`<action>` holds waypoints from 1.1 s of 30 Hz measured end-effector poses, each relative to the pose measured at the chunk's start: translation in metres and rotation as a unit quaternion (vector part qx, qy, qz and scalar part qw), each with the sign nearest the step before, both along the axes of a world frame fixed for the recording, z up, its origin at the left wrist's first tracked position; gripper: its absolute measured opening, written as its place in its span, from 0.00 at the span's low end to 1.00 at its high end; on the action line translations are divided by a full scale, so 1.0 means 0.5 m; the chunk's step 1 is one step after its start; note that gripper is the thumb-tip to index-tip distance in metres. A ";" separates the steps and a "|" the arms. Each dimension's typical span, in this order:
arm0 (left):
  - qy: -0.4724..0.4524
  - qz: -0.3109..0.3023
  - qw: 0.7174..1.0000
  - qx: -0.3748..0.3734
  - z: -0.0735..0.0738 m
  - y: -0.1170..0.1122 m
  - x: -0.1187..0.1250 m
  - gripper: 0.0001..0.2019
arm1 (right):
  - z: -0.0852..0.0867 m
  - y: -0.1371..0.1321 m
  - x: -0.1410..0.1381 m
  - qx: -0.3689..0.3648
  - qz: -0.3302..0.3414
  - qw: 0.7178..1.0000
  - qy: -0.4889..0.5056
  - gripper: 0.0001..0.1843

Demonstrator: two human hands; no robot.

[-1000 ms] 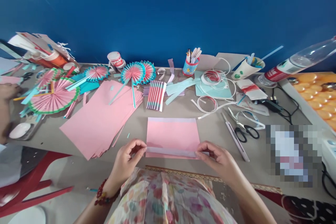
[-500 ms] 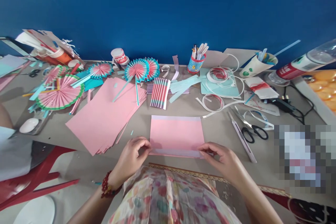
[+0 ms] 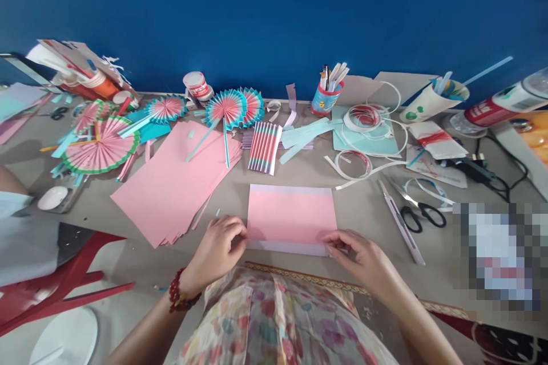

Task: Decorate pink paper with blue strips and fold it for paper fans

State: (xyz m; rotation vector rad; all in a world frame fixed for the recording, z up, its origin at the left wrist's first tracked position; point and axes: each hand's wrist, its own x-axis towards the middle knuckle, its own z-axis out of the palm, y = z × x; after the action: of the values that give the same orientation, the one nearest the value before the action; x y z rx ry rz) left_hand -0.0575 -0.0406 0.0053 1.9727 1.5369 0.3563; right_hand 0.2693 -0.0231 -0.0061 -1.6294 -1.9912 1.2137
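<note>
Pink sheet [image 3: 291,212] is lying flat on the table [image 3: 362,205], lower centre of the frame. A pale upper strip [image 3: 291,189] is running along its top edge, a matching lower strip [image 3: 280,246] along its bottom edge. Left hand [image 3: 220,245] is pinching the lower strip at its left end, thumb against forefinger; right hand [image 3: 358,252] is doing likewise at the right end. Whether the sheet is caught in either pinch: cannot tell.

Handling (judged): paper looking very light, thin, limp across its width, creasing easily; the strip probably curling or skewing if pulled unevenly. Best hold: both ends at once, fingertips only, light tension, sheet resting on the table.

Outward: striped pleated paper [image 3: 264,148] is standing out just above the sheet; a pink paper stack [image 3: 169,182] is spreading to the left; a knife [image 3: 402,225] and scissors [image 3: 422,214] are lying at right, near each other.
</note>
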 end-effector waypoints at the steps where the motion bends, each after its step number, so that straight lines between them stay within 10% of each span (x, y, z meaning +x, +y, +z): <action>1: 0.006 -0.005 1.000 -0.002 0.001 0.001 -0.001 0.06 | 0.000 0.000 -0.001 0.002 0.002 1.000 0.001 0.11; 33: 0.086 -0.054 0.995 0.002 -0.001 0.009 -0.003 0.06 | -0.019 -0.007 -0.003 0.034 0.029 0.998 -0.039 0.09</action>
State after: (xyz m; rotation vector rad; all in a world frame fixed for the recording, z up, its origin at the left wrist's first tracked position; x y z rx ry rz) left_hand -0.0589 -0.0360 0.0047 2.1257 1.5260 0.1466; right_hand 0.2678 -0.0267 -0.0155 -1.6211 -2.1165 1.1038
